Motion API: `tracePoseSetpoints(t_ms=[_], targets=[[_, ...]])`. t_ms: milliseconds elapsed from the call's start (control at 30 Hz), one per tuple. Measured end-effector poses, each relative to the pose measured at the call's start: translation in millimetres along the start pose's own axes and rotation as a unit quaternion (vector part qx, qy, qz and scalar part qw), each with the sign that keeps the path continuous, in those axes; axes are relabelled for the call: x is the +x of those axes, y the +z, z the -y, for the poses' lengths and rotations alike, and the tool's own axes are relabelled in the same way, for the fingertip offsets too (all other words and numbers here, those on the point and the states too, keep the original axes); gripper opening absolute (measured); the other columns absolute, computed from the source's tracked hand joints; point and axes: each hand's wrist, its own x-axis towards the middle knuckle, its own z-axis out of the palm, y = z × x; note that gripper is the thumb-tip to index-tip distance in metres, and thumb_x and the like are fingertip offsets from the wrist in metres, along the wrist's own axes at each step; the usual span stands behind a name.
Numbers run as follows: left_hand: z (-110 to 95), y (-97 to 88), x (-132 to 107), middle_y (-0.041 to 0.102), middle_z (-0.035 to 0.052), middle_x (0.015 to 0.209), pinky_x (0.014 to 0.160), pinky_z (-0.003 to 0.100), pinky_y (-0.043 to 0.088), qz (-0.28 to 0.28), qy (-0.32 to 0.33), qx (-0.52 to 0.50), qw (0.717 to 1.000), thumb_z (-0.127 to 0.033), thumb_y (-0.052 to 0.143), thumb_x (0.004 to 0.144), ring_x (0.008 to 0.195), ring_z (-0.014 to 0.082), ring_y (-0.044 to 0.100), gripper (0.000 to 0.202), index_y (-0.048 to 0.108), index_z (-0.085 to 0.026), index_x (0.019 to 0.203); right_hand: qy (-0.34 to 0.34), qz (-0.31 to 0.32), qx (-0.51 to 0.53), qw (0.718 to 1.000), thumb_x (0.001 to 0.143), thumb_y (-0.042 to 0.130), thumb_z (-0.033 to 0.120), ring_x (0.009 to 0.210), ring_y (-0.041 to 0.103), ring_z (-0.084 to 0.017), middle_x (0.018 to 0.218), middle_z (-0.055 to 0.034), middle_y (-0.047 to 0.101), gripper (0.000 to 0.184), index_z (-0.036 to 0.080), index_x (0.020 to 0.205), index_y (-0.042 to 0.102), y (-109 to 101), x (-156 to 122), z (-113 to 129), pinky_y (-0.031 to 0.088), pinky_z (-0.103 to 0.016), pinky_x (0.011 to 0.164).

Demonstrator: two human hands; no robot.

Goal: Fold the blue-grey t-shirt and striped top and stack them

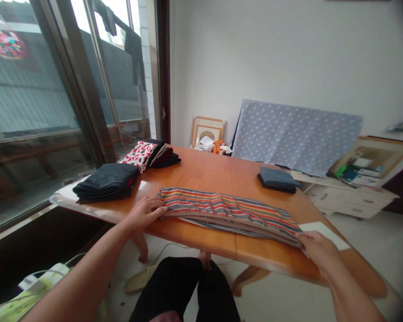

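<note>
A striped garment (pixel 221 210) in red, yellow and grey lies folded lengthwise along the near edge of the wooden table (pixel 208 167). Its grey-brown underside shows along the near edge. My left hand (pixel 147 212) grips its left end, the thumb on top and the fingers near the corner. At the opposite end, my right hand (pixel 317 245) pinches the corner between thumb and fingers. Just beyond the right hand, a white sheet (pixel 324 235) lies flat on the table.
Dark folded clothes (pixel 107 181) lie at the table's left, beside a patterned red-and-white cloth (pixel 140 155) and more folded clothes (pixel 163 156). A small blue-grey stack (pixel 278 179) sits at the back right. Behind stands a cabinet (pixel 349 201); a power strip (pixel 36 293) is lower left.
</note>
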Motion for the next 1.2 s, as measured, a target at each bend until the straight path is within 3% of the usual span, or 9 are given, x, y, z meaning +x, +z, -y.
tracePoseSetpoints(t_ms=[100,200,400,533,633,833,1033,1100,1200], targets=[[-2.2,-2.0,5.1,0.073,0.0055,0.089,0.090,0.036,0.046,-0.049,-0.039,0.084,0.994,-0.058,0.053,0.088,0.097,0.0256,0.062,0.040,0.075,-0.025,0.080,0.033,0.042,0.047,0.997,0.073,0.060,0.056,0.049,0.058,-0.019,0.058,-0.0047,0.067,0.043,0.016,0.084,0.070,-1.0,-4.3,1.0,0.042,-0.029,0.047],[-17.9,0.0,18.4,0.072,0.0074,0.091,0.091,0.040,0.043,-0.106,-0.058,0.160,0.980,-0.060,0.052,0.089,0.097,0.0282,0.059,0.043,0.074,-0.024,0.081,0.048,0.045,0.076,0.995,0.074,0.061,0.057,0.050,0.058,-0.018,0.061,-0.0037,0.067,0.044,0.016,0.089,0.068,-2.3,-5.2,10.9,0.042,-0.028,0.047],[-69.2,36.3,37.7,0.069,0.0064,0.108,0.096,0.042,0.040,0.018,0.098,0.125,0.987,-0.052,0.062,0.087,0.106,0.0286,0.056,0.031,0.072,-0.027,0.102,0.051,0.011,0.090,0.995,0.074,0.066,0.049,0.057,0.064,-0.020,0.069,-0.0041,0.070,0.049,0.016,0.110,0.065,-0.5,-2.1,34.4,0.046,-0.028,0.052],[-88.8,63.6,42.9,0.068,0.0079,0.113,0.097,0.047,0.037,0.027,0.110,0.132,0.985,-0.042,0.062,0.088,0.108,0.0311,0.055,0.027,0.070,-0.028,0.109,0.024,0.000,0.096,0.995,0.075,0.065,0.041,0.066,0.068,-0.021,0.076,-0.0045,0.072,0.053,0.017,0.123,0.060,1.4,1.4,36.7,0.049,-0.028,0.060],[-95.5,73.9,49.3,0.069,0.0082,0.109,0.096,0.048,0.037,0.018,0.106,0.129,0.986,-0.034,0.057,0.090,0.109,0.0313,0.054,0.021,0.071,-0.028,0.104,0.021,-0.014,0.106,0.994,0.077,0.063,0.043,0.071,0.068,-0.021,0.082,-0.0045,0.071,0.060,0.016,0.130,0.055,0.4,2.9,37.6,0.050,-0.028,0.062],[-92.0,68.7,49.1,0.069,0.0031,0.096,0.097,0.043,0.038,0.033,0.131,0.049,0.990,-0.022,0.053,0.086,0.101,0.0255,0.056,0.015,0.068,-0.025,0.087,0.013,0.037,0.179,0.983,0.079,0.062,0.046,0.060,0.066,-0.020,0.077,-0.0019,0.069,0.067,0.017,0.138,0.047,-4.3,0.9,33.8,0.049,-0.029,0.055],[-87.5,57.7,44.9,0.068,0.0024,0.085,0.083,0.034,0.044,0.097,0.143,-0.007,0.985,-0.033,0.051,0.092,0.084,0.0205,0.060,0.024,0.067,-0.023,0.078,-0.006,0.054,0.070,0.996,0.081,0.060,0.048,0.057,0.062,-0.017,0.076,-0.0017,0.069,0.054,0.016,0.125,0.057,-2.1,0.5,15.2,0.046,-0.028,0.055],[-87.2,58.2,50.1,0.066,0.0022,0.079,0.075,0.032,0.044,0.062,0.113,-0.025,0.991,-0.039,0.047,0.097,0.077,0.0191,0.059,0.032,0.063,-0.022,0.075,-0.009,0.013,0.024,1.000,0.082,0.059,0.052,0.069,0.066,-0.020,0.085,-0.0052,0.072,0.050,0.017,0.118,0.063,-4.3,1.9,19.6,0.047,-0.030,0.063],[-80.9,58.8,61.0,0.063,0.0023,0.075,0.069,0.032,0.043,-0.062,0.027,-0.014,0.998,-0.046,0.040,0.100,0.072,0.0195,0.059,0.038,0.056,-0.022,0.074,-0.040,-0.081,-0.026,0.996,0.086,0.053,0.053,0.087,0.067,-0.024,0.097,-0.0079,0.075,0.041,0.021,0.105,0.070,-9.5,4.2,43.3,0.047,-0.032,0.075]])
